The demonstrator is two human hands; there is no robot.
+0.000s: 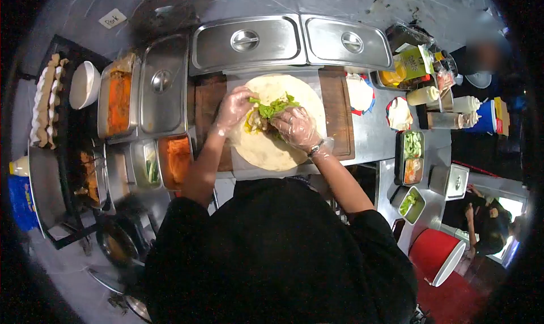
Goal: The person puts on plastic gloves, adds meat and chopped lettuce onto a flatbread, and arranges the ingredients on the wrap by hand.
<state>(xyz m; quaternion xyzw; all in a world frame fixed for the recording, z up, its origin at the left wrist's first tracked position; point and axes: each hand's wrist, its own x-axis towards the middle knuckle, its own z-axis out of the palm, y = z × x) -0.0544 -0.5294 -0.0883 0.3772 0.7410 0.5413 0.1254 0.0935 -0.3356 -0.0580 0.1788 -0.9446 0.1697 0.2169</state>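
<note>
A large round flatbread [277, 154] lies on pale paper [243, 170] over a dark wooden board [339, 114]. Chopped green lettuce [276, 105] and a yellowish filling [249, 123] are heaped at its middle. My left hand [233, 107], in a clear glove, is at the flatbread's upper left edge, its fingers bent toward the lettuce; whether they grip anything is unclear. On the right side of the heap rests my right hand [296, 127], also gloved, its fingers curled down over the lettuce. What lies under those fingertips is hidden.
Lidded steel pans [272, 51] line the board's far side. Orange food trays [119, 100] stand left, an egg carton [46, 100] farther out. Squeeze bottles [422, 96], a vegetable container [413, 157] and a red bucket [435, 253] are right. Another person [488, 225] is at lower right.
</note>
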